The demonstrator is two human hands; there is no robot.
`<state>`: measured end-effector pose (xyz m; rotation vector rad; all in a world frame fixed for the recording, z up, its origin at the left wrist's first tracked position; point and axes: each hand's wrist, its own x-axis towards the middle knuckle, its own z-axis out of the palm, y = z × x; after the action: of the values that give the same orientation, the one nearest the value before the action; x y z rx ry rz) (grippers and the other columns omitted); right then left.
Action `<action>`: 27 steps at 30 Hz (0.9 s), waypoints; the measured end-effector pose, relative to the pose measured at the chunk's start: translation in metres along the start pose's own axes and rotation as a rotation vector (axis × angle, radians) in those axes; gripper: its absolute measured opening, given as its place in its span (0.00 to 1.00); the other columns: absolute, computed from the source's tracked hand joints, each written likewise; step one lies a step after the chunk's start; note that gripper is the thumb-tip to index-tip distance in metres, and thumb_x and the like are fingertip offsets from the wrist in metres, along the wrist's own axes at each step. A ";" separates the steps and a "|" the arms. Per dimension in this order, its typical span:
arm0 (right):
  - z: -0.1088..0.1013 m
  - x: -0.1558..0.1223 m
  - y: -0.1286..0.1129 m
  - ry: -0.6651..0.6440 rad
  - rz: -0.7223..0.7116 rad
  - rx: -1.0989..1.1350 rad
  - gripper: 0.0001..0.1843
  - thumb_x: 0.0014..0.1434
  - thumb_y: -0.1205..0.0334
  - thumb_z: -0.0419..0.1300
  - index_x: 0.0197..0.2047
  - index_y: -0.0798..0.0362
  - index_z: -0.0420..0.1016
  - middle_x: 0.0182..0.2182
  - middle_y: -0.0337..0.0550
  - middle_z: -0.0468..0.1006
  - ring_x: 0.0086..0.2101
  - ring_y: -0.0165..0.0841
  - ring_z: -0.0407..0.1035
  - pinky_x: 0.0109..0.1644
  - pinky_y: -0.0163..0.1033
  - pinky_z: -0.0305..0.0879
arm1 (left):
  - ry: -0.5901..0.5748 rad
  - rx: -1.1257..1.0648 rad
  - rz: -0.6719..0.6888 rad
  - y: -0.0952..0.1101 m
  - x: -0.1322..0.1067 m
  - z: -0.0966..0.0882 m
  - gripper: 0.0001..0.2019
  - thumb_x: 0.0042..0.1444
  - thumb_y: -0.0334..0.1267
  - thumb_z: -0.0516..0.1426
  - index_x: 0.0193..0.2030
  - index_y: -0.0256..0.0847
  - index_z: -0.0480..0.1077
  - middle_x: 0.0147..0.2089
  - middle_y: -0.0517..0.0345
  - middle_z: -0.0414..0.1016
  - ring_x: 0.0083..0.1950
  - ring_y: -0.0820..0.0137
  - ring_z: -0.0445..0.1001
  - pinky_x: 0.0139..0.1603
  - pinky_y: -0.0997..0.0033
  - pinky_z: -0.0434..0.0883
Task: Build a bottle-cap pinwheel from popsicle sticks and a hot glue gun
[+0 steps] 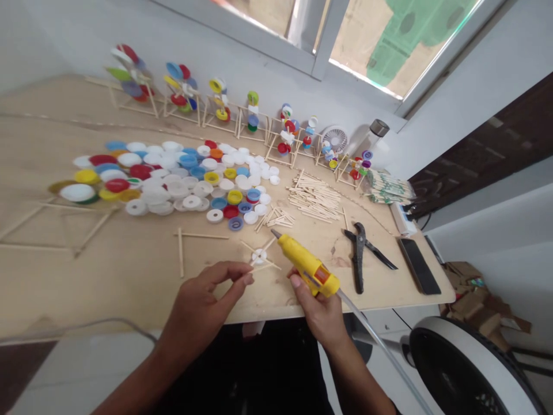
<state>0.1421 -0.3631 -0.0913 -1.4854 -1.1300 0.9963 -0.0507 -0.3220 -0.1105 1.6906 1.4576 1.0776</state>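
In the head view, I can see the person at the desk [142, 288] with a yellow glue gun [306, 265] in the right hand [322, 314]; that grip is wrapped firmly round its handle. The nozzle points away and to the left, its tip just beside one end of the crossed sticks.

Left of the glue gun, and near it, lies a white cap [259, 256] with those thin sticks making an X across it. The left hand [203, 300] reaches in there too, its grip nearly closed, thumb and forefinger pinching a short stick [264, 267] just beside the cap.

Farther left of the glue gun, two sticks [181, 253] meet in an L, and beyond those spreads a big pile of coloured bottle caps [173, 178]. Beyond the glue gun sit a small heap of short sticks [276, 218] and a larger heap of longer sticks [313, 196]; well behind both, cap wheels [285, 135] on stick frames stand in a row along the wall.

Right of the glue gun lie black pliers [359, 253], their handles spread, and past them a dark phone [419, 265].
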 end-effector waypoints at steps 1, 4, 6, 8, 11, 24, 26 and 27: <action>0.003 0.003 0.001 0.007 0.020 0.005 0.17 0.57 0.44 0.65 0.35 0.51 0.75 0.30 0.43 0.77 0.35 0.37 0.73 0.34 0.37 0.71 | -0.014 0.001 0.007 0.001 -0.001 0.000 0.11 0.55 0.52 0.59 0.31 0.50 0.78 0.33 0.61 0.84 0.35 0.63 0.81 0.42 0.65 0.78; 0.008 0.010 0.003 0.002 0.067 0.002 0.18 0.54 0.44 0.67 0.34 0.52 0.77 0.29 0.43 0.78 0.34 0.37 0.74 0.33 0.38 0.73 | -0.046 0.000 0.026 0.004 -0.003 -0.001 0.11 0.55 0.51 0.59 0.32 0.50 0.78 0.33 0.61 0.84 0.34 0.64 0.81 0.41 0.66 0.78; 0.008 0.013 0.002 -0.025 0.089 0.003 0.18 0.53 0.46 0.68 0.35 0.53 0.79 0.30 0.44 0.80 0.33 0.37 0.75 0.35 0.38 0.74 | -0.063 -0.007 0.035 0.006 -0.003 -0.001 0.10 0.55 0.50 0.59 0.32 0.50 0.78 0.32 0.61 0.84 0.33 0.64 0.81 0.40 0.67 0.78; 0.008 0.016 -0.001 -0.052 0.092 0.001 0.17 0.52 0.47 0.68 0.35 0.54 0.79 0.31 0.45 0.81 0.32 0.37 0.75 0.36 0.39 0.75 | -0.073 -0.023 0.044 0.008 -0.002 0.000 0.10 0.55 0.49 0.59 0.32 0.50 0.78 0.31 0.61 0.83 0.32 0.65 0.81 0.39 0.68 0.77; 0.007 0.017 -0.006 -0.068 0.097 -0.016 0.16 0.50 0.49 0.68 0.32 0.54 0.79 0.28 0.44 0.80 0.30 0.36 0.73 0.33 0.38 0.73 | -0.089 -0.066 0.013 0.010 -0.001 0.001 0.09 0.53 0.49 0.60 0.32 0.50 0.78 0.32 0.61 0.83 0.33 0.64 0.81 0.40 0.66 0.77; 0.027 -0.002 0.003 0.039 0.076 0.136 0.13 0.53 0.50 0.67 0.32 0.51 0.77 0.27 0.41 0.79 0.28 0.34 0.73 0.33 0.39 0.74 | -0.226 -0.881 -0.704 0.032 -0.021 0.031 0.15 0.46 0.52 0.67 0.31 0.42 0.78 0.25 0.58 0.75 0.22 0.74 0.66 0.21 0.72 0.66; 0.028 -0.004 -0.001 0.004 0.060 0.119 0.12 0.55 0.50 0.67 0.32 0.50 0.76 0.27 0.40 0.79 0.29 0.35 0.73 0.34 0.39 0.75 | -0.190 -0.930 -0.698 0.034 -0.021 0.035 0.14 0.47 0.51 0.67 0.28 0.43 0.78 0.26 0.59 0.74 0.24 0.74 0.66 0.23 0.72 0.67; 0.029 -0.004 -0.002 0.001 0.050 0.109 0.12 0.55 0.50 0.67 0.33 0.50 0.76 0.27 0.40 0.79 0.29 0.35 0.74 0.34 0.39 0.75 | -0.168 -0.962 -0.702 0.035 -0.020 0.036 0.13 0.46 0.51 0.68 0.28 0.43 0.78 0.27 0.59 0.74 0.25 0.74 0.67 0.24 0.73 0.68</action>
<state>0.1128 -0.3608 -0.0941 -1.4323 -1.0257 1.0752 -0.0033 -0.3465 -0.0993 0.5115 1.0083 0.9476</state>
